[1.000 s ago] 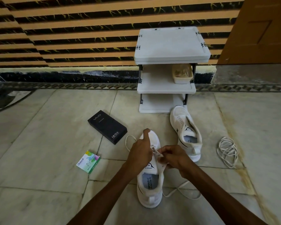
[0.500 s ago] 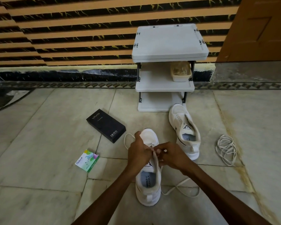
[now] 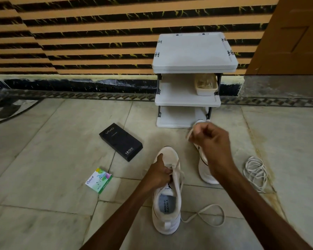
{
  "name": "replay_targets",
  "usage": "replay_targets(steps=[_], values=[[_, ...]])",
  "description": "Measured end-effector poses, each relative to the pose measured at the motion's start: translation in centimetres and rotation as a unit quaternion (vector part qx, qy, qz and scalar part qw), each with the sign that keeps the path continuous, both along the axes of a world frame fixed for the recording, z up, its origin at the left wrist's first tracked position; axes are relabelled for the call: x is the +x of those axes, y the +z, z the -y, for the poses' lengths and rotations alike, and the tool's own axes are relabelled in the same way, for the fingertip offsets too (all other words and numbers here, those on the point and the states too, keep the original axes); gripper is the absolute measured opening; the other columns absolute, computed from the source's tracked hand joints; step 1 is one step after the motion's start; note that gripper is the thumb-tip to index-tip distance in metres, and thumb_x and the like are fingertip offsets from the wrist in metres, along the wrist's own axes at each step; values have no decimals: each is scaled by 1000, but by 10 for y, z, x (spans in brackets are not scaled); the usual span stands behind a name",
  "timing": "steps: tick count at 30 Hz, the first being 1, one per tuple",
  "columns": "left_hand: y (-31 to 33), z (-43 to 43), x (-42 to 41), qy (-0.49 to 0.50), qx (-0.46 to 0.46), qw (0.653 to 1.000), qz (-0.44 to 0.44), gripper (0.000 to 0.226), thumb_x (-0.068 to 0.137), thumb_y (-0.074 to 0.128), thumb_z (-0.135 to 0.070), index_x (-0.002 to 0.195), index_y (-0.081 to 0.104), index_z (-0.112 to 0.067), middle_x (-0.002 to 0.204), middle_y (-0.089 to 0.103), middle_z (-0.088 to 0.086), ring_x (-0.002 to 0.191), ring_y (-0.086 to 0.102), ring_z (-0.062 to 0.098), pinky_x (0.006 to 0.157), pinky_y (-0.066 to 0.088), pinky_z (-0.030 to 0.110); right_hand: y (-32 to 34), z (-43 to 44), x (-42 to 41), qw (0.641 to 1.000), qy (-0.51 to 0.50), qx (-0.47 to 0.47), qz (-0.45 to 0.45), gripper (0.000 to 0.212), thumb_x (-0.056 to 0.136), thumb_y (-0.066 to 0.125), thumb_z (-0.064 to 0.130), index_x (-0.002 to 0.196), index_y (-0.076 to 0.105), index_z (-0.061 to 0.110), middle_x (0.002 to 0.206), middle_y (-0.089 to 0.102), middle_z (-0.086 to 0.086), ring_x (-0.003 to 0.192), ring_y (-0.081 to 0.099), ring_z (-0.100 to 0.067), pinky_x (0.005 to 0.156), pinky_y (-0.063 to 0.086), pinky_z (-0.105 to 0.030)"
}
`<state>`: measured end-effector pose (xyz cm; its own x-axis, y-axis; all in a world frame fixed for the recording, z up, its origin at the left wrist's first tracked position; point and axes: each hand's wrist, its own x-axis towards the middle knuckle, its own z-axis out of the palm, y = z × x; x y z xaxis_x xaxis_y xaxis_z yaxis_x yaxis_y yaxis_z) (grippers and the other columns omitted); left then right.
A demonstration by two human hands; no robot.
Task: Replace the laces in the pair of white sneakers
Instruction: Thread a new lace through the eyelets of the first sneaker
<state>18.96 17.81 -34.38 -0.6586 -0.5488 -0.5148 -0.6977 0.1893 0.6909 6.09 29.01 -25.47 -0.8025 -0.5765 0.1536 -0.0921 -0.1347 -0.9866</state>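
The floor [image 3: 43, 159] is laid in large pale marble slabs with thin dark seams, stained yellowish toward its right edge. Along its far edge runs a patterned border strip [image 3: 79, 95], then a black skirting, and above that a wall [image 3: 79, 42] of orange and black-veined stripes. A brown wooden door [image 3: 296, 33] fills the far right corner over a grey stone sill [image 3: 282, 85].

A white three-tier plastic rack [image 3: 193, 51] stands against the skirting, with a beige basket [image 3: 205, 86] on its middle shelf. Left of it, out on the slabs, lie a black vivo box [image 3: 120, 141] and, nearer the person, an Odonil packet [image 3: 98, 180].

The near sneaker [image 3: 167, 210] sits mid-floor, toe toward the rack. The left hand [image 3: 159, 174] grips it at the eyelet row, fingers curled and thumb stretched along the toe. Its lace [image 3: 199, 213] trails in a loop on the floor to the right of the heel. The right hand [image 3: 211, 141] is raised and blurred, fingers curled, pinching a pale end of lace. Under it lies the far sneaker [image 3: 205, 170], its toe just in front of the rack's foot. A coil of white laces [image 3: 256, 171] lies toward the floor's right edge.
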Motion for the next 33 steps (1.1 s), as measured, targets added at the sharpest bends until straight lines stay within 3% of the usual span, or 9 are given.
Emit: replay_targets(steps=[2, 4, 6, 8, 12, 18, 21, 25, 33], values=[[2, 2, 2, -8, 16, 1000, -14, 95, 83, 69, -7, 155, 8, -18, 121, 65, 11, 117, 57, 25, 101, 44, 30, 20, 1, -9, 978, 56, -108, 170, 16, 93, 50, 14, 83, 63, 14, 84, 71, -6, 77, 70, -22, 68, 57, -25], [6, 4, 4, -23, 13, 999, -35, 84, 83, 70, -7, 151, 24, -20, 112, 67, 11, 110, 61, 23, 100, 47, 34, 18, 3, -6, 976, 71, -31, 203, 15, 89, 46, 8, 80, 56, 13, 69, 66, -6, 57, 59, -19, 53, 48, -26], [11, 8, 6, -41, -32, 997, -61, 67, 83, 71, -9, 143, 42, -19, 103, 69, 7, 100, 63, 18, 92, 50, 29, -9, 3, 2, 968, 90, 233, 26, 15, 90, 49, 8, 81, 60, 14, 67, 64, 0, 60, 56, -18, 52, 41, -23], [15, 12, 6, -19, -89, 990, -106, 47, 87, 65, -5, 130, 55, -20, 102, 70, 4, 95, 64, 14, 82, 51, 20, -44, 1, 10, 857, 185, 433, -209, 11, 91, 58, 17, 91, 69, 15, 88, 69, 0, 81, 64, -19, 66, 47, -24], [17, 20, 7, 31, -124, 972, -197, 39, 87, 55, 7, 110, 66, -22, 97, 68, -4, 93, 63, 7, 79, 49, 12, -80, -3, 22, 788, 205, 486, -317, 20, 92, 59, 28, 95, 72, 12, 92, 72, -7, 85, 67, -24, 72, 53, -32], [-4, 25, 11, -111, -136, 983, -60, 47, 74, 79, -20, 118, 63, -24, 124, 56, -2, 114, 56, 20, 96, 48, 40, -40, 3, 14, 932, 170, 286, -140, 29, 82, 58, -4, 67, 71, 17, 61, 66, 15, 61, 60, 4, 63, 45, -18], [-11, 19, 12, -83, -162, 980, -78, 48, 70, 81, -25, 115, 63, -27, 120, 57, -6, 111, 56, 19, 93, 49, 39, 15, 4, 10, 978, 193, 58, 47, 31, 84, 52, -3, 67, 63, 20, 73, 63, 4, 72, 60, -9, 73, 53, -28], [-12, 15, 10, -59, -147, 983, -89, 48, 66, 81, -17, 110, 64, -24, 118, 58, 0, 110, 57, 22, 92, 52, 44, 75, 1, 15, 931, 242, -173, 214, 26, 96, 42, 4, 76, 56, 13, 76, 50, -1, 67, 49, -13, 83, 55, -37], [-18, 4, 11, -18, -191, 979, -68, 45, 76, 76, -18, 114, 55, -30, 122, 55, 0, 104, 59, 16, 92, 53, 38, 98, -5, 33, 783, 183, -285, 522, 13, 95, 47, 8, 87, 57, 9, 75, 56, 2, 66, 43, -5, 68, 38, -19]])
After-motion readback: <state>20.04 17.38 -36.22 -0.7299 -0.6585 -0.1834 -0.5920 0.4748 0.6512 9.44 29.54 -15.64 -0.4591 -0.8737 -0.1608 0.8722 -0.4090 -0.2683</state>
